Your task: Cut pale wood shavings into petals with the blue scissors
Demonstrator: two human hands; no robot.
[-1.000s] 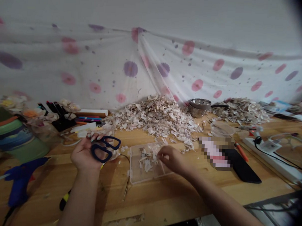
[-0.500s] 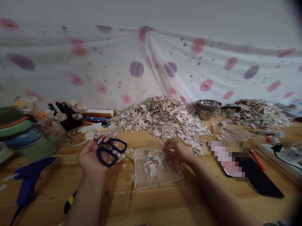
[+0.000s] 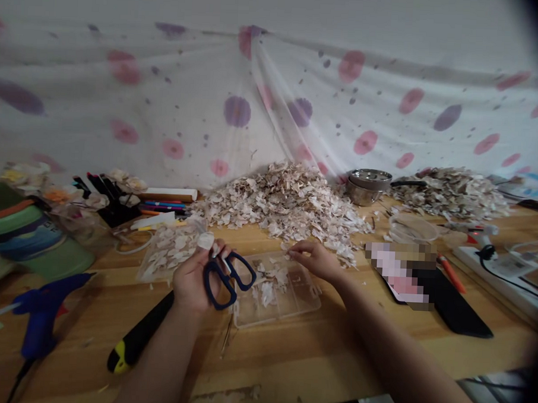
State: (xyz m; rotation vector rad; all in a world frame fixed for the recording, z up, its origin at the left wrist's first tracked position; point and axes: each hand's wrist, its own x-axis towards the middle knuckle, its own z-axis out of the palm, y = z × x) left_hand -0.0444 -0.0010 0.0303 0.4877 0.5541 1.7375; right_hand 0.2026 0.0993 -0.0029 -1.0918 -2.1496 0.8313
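Note:
My left hand (image 3: 194, 278) is closed round a pair of scissors (image 3: 221, 285) with dark blue loop handles, which point right; the blades are mostly hidden. A pale flake (image 3: 205, 240) shows at its fingertips. My right hand (image 3: 316, 260) has its fingers pressed together over the far right edge of a clear divided plastic box (image 3: 286, 306). Whatever is in that pinch is too small to make out. Several whitish flakes (image 3: 269, 285) lie inside the box, left of the right hand.
Behind the box rises a large heap of flakes (image 3: 291, 196). A bag of flakes (image 3: 166, 247), a black-and-yellow handle (image 3: 141, 332) and a blue glue gun (image 3: 45, 310) lie leftward. Rightward are a metal pot (image 3: 367, 188), a phone (image 3: 394, 281) and a power strip (image 3: 493, 265).
My left hand has moved right with the scissors, closer to the box, and a pale flake now shows at its fingertips. My right hand stays by the box. The view has shifted slightly.

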